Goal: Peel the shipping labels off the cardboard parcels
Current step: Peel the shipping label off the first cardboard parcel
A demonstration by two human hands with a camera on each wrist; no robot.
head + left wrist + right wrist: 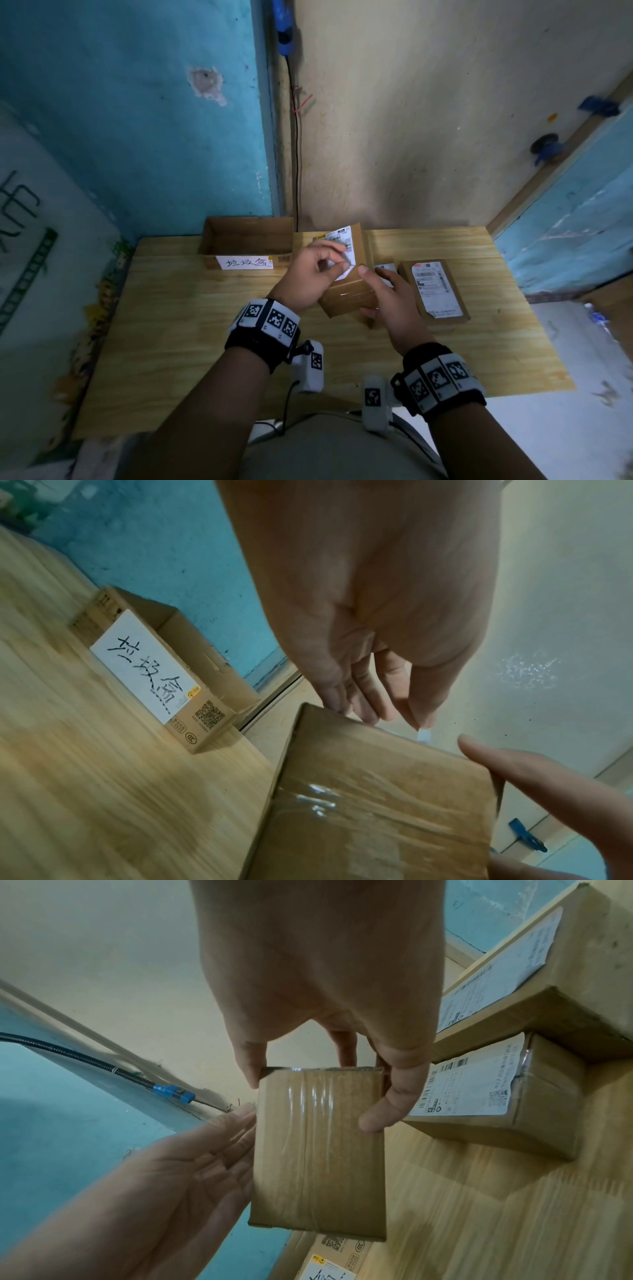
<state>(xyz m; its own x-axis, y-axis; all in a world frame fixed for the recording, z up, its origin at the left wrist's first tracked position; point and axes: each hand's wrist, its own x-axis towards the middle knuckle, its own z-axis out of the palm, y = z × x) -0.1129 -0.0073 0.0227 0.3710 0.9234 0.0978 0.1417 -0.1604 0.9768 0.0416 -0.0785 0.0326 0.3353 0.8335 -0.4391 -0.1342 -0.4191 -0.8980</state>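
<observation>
My right hand grips a small brown cardboard parcel and holds it tilted above the table, thumb on its taped face. A white shipping label covers the parcel's far, upward face. My left hand pinches the label's near corner between thumb and fingers. In the left wrist view the fingertips reach over the parcel's top edge, and only a sliver of white shows there. The label face is hidden in both wrist views.
An open cardboard box with a handwritten white tag stands at the table's back left. Two labelled parcels lie to the right: a flat one and a smaller one behind my right hand. The wooden table meets walls behind.
</observation>
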